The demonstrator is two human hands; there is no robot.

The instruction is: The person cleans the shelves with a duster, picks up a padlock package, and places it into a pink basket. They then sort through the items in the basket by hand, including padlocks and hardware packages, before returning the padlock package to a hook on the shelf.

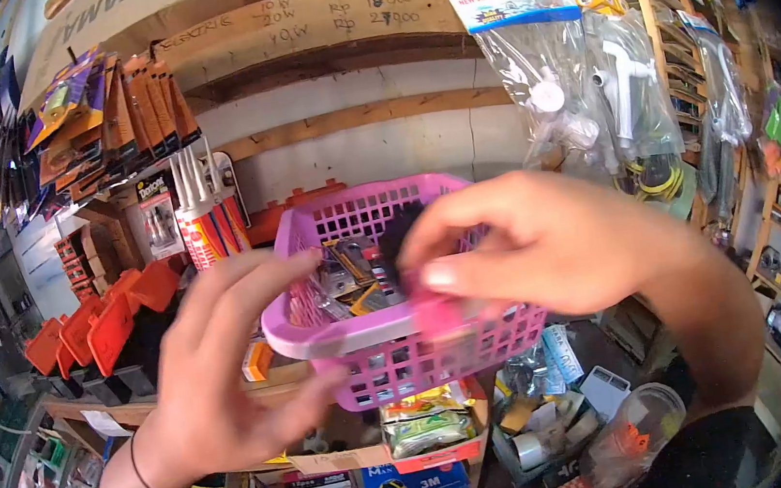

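Note:
A pink plastic basket with lattice sides stands in front of me on a wooden shelf, with small packaged items inside. My left hand is at the basket's left side, thumb and fingers spread apart, and holds nothing. Over the basket's right front rim, my right hand pinches a small pink thing, blurred by motion, so its kind cannot be made out. Behind those fingers shows a dark fuzzy object, partly hidden. My right hand covers the basket's right part.
Orange-lidded boxes stand at left, below hanging packets. Bagged white plumbing fittings hang at right. Below the basket are yellow-green packets and a blue 3M box. A clear plastic jar stands lower right.

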